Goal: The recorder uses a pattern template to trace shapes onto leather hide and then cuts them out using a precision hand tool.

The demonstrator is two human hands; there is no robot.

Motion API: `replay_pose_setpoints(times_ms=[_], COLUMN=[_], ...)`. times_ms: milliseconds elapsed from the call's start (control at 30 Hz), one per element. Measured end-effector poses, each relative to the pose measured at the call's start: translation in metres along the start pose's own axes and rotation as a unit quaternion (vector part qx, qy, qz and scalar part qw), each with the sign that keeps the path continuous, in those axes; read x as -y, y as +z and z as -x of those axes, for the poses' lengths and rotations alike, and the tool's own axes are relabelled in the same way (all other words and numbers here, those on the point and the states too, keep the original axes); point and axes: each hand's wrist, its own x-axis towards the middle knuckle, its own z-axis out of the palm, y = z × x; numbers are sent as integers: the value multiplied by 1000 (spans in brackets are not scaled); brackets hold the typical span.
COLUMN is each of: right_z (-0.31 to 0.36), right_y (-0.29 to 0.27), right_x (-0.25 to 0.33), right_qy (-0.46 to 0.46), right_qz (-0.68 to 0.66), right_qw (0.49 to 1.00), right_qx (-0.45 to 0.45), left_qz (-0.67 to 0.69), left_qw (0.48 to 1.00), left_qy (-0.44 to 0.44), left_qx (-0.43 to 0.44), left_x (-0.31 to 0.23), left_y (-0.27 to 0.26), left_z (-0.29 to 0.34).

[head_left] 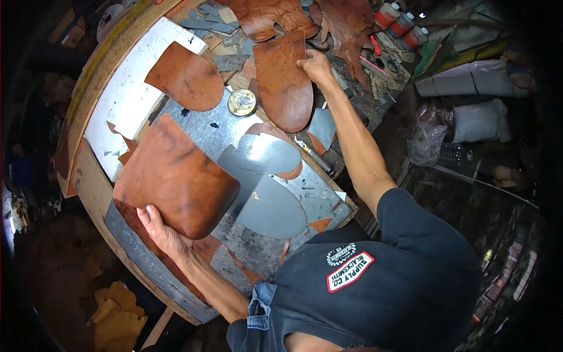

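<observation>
My left hand (163, 232) grips the near edge of a large brown leather piece (176, 176), which curves up off the bench at its rounded end. Fingertips show on top of that leather; the rest of the grip is hidden. Farther off to the right, my right hand (317, 67) pinches the side edge of a long, round-ended brown leather piece (284, 85). Another round-ended leather piece (187, 76) lies on the white board. Between these pieces stands a round tin (242, 102). Grey rounded sheets (272, 208) lie on the metal worktop (316, 190).
Leather and grey scraps (214, 20) crowd the far side. Several red-labelled bottles (387, 14) stand at the far right, near a red-handled tool (375, 46). A metal tool (314, 155) lies by the worktop's right edge. Yellow leather (117, 311) hangs low on the left.
</observation>
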Motion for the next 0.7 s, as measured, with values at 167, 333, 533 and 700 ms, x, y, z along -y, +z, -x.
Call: replay_pose_setpoints(times_ms=[167, 333, 533, 700], right_z=[52, 174, 240, 258], right_y=[-41, -60, -58, -32], right_x=[59, 168, 188, 160], right_qy=[-147, -370, -183, -311], right_qz=[-288, -364, -538, -285], right_qw=[941, 815, 741, 849], right_qx=[97, 257, 358, 320], left_qz=[101, 61, 94, 155], left_qw=[989, 992, 989, 980], left_qy=[7, 41, 82, 123], left_qx=[110, 103, 77, 17], left_x=[-21, -36, -4, 20], left_y=[17, 38, 51, 25], left_z=[-5, -19, -36, -20])
